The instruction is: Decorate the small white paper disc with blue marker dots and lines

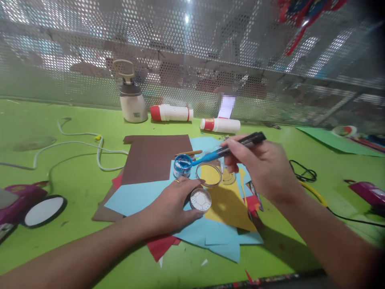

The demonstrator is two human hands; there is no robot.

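Note:
My right hand [258, 160] grips a thick paintbrush [228, 147] with a black handle and a blue lower part. Its tip rests at the mouth of a small clear jar of blue paint [182, 165]. Below the jar, my left hand [177, 200] curls thumb and fingers around a small round disc [201, 200], white on top with a black line pattern like a football. Just above that disc lies a round ring [208, 174] on yellow paper [228, 208]. A thin wooden stick [189, 153] lies behind the jar.
Brown [153, 156] and light blue sheets [138, 196] overlap under my hands. A spray bottle [133, 102] and two white-and-red rolls [174, 113] stand or lie along the perforated back panel [180, 60]. Purple tools [368, 194] lie at both sides; a white cable [100, 150] runs left.

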